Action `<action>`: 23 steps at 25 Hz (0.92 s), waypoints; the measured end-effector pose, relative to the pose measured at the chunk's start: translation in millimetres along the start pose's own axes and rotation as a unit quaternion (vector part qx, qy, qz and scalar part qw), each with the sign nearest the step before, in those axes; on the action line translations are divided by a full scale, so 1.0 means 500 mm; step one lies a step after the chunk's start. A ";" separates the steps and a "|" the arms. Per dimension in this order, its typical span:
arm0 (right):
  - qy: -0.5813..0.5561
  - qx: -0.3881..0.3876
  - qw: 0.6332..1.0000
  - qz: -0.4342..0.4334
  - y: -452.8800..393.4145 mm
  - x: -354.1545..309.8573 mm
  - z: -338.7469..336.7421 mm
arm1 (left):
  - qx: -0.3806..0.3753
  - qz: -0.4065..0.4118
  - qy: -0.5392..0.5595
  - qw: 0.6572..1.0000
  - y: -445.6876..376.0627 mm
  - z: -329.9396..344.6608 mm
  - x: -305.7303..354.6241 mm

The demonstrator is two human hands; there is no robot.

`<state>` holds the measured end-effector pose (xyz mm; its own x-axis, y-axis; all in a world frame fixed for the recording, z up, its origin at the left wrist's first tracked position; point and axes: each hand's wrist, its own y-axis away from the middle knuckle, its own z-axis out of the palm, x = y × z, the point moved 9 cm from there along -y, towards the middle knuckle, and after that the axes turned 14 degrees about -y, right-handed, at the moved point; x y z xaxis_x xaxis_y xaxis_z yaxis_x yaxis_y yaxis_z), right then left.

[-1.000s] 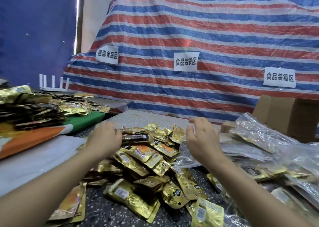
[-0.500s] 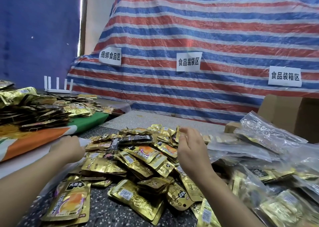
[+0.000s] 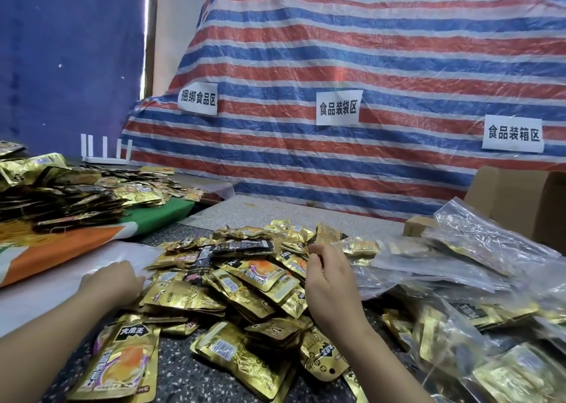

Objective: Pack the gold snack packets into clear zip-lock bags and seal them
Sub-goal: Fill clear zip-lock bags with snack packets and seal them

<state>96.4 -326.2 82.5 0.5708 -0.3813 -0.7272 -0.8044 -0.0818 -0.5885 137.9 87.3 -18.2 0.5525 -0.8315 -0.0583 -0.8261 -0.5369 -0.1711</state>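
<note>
Between bags: we reach for a fresh one while picking the next packet.

Our left hand [image 3: 111, 280] has swung out from the gold snack packets [image 3: 245, 283] onto the clear sheet [image 3: 76, 283] at left; its grip we cannot tell. Our right hand [image 3: 329, 275] has shifted inward, fingers curled pinching a packet at the heap. The filled zip-lock bags [image 3: 477, 249] lie right, so another bagging round seems begun.

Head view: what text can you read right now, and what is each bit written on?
"捆绑食品区": left paper sign on the striped tarp.
"食品装袋区": middle paper sign.
"食品装箱区": right paper sign.
"大鱼王", less sure: black badge on the near-left gold packet.
Barcode stickers and small print on the other packets in the pile: too small or blurred to read.
</note>
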 end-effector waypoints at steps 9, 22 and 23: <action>0.016 -0.020 0.999 0.044 0.009 0.045 0.013 | 0.042 0.058 -0.032 0.997 0.022 -0.029 0.016; 0.021 -0.014 0.999 0.040 0.017 0.050 0.004 | 0.152 -0.018 0.148 0.977 0.060 -0.136 0.027; 0.018 -0.011 0.999 0.037 0.017 0.049 0.002 | 0.183 -0.006 0.174 0.968 0.075 -0.161 0.046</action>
<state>103.6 -335.2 59.5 0.5043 -0.4198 -0.7546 -0.8472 -0.0718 -0.5263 110.6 36.5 53.2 0.4376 -0.8578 0.2697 -0.6907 -0.5127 -0.5099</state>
